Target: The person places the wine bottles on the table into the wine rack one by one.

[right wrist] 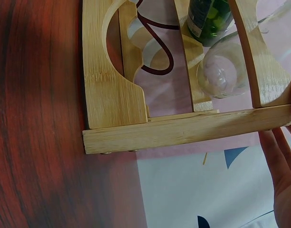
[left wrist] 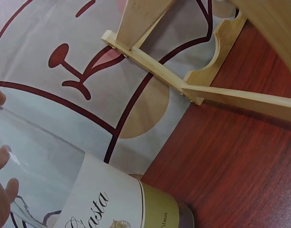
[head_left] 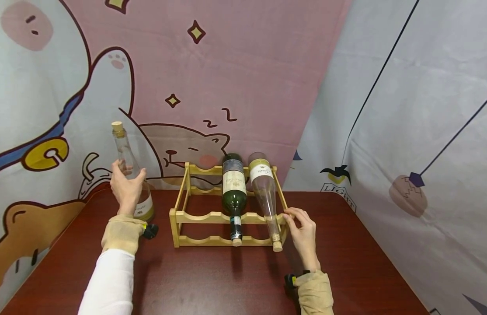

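At the left, my left hand grips a clear corked wine bottle round its body. That bottle leans, its cork up; its white and gold label shows in the left wrist view. My right hand holds the front right corner of a wooden wine rack, thumb and fingers on either side of the wood. On the rack's upper level lie a green wine bottle and another clear wine bottle, both with corks pointing toward me. Part of my left hand falls outside the left wrist view.
The rack stands on a dark red wooden table. Behind the table hangs a cartoon-printed cloth, and a pale one covers the right side. Two scalloped rails form the rack's levels.
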`<control>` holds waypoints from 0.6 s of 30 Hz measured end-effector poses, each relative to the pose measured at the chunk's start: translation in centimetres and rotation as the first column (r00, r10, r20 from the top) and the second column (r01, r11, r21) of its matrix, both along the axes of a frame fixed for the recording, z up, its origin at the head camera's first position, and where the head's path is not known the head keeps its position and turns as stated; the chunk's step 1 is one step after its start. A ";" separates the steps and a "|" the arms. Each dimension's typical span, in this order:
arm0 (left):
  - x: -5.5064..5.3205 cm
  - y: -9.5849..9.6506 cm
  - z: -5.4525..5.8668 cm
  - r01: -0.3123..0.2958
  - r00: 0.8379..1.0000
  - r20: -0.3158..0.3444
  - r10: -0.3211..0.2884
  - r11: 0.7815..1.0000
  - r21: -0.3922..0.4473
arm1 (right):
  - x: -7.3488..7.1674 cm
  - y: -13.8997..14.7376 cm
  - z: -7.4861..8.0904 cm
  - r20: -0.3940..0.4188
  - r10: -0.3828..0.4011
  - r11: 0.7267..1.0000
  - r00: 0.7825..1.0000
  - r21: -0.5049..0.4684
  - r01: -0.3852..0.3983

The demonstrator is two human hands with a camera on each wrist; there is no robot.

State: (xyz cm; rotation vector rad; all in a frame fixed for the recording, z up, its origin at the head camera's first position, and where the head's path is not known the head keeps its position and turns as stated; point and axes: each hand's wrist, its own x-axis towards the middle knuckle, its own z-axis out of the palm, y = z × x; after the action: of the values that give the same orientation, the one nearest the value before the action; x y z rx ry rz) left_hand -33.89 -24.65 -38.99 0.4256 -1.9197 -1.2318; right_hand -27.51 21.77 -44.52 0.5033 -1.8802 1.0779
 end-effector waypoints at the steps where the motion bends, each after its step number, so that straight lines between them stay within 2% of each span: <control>1: 0.0 0.0 0.0 -0.003 1.000 0.000 0.003 1.000 0.001 | -0.1 0.1 -0.1 0.004 0.005 1.000 1.000 0.000 -0.005; 8: 0.1 0.0 0.0 -0.015 1.000 -0.004 0.015 1.000 0.002 | 0.1 -0.1 0.0 0.012 0.008 1.000 1.000 -0.002 -0.008; 18: 0.5 0.3 -0.1 -0.019 1.000 -0.024 0.020 1.000 0.004 | 2.2 -1.4 2.6 0.002 -0.007 1.000 1.000 0.018 0.007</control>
State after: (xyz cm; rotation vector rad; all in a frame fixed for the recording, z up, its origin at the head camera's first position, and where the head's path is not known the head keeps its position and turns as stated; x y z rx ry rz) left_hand -33.40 -24.38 -39.10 0.4283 -1.8892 -1.2224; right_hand -25.33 20.40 -41.90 0.5058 -1.8940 1.0586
